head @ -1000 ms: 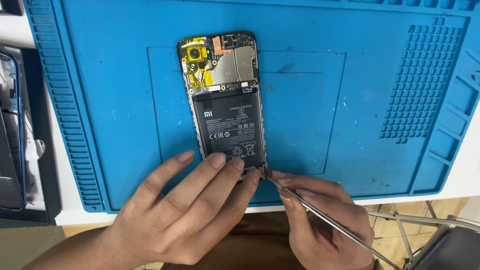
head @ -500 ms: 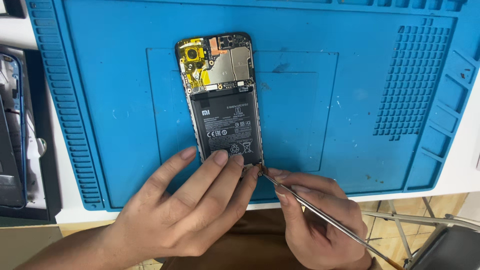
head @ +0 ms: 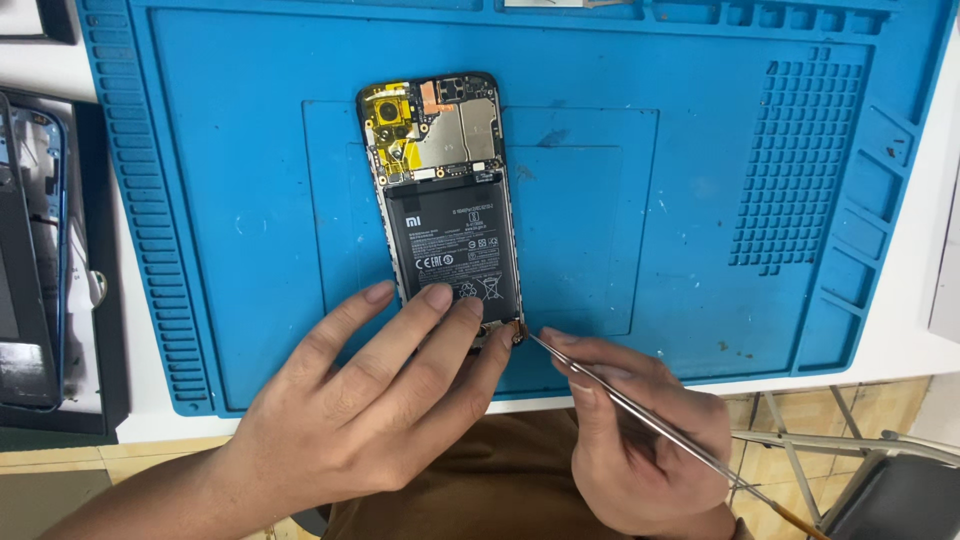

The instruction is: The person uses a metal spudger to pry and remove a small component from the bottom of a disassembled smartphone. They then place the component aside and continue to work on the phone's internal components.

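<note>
Opened phone lay back-up on the blue repair mat, a little left of the mat's centre, its long axis running roughly 12 to 6 o'clock with a slight lean. Back cover off. Black battery filled the lower two thirds; circuit board with yellow tape and a camera module sat at the 12 o'clock end.

Left hand came in from 7 o'clock. Its fingers were spread in a fan, the tips resting on the phone's 6 o'clock end and over the battery's lower edge, pressing flat rather than pinching anything.

Right hand came in from 5 o'clock, just beside the left. Its fingers were pressed together around thin metal tweezers, holding them like a pen. The tweezer tips met the phone's lower right corner, touching a small brownish part there; too small to tell what it was. The tweezers' rear end ran off toward 4 o'clock past the wrist.

Mat covered most of a white surface. At 9 o'clock, off the mat, lay a dark tray with a blue-edged phone frame in it. At 4 o'clock, below the surface's edge, a metal stool frame over tiled floor.
</note>
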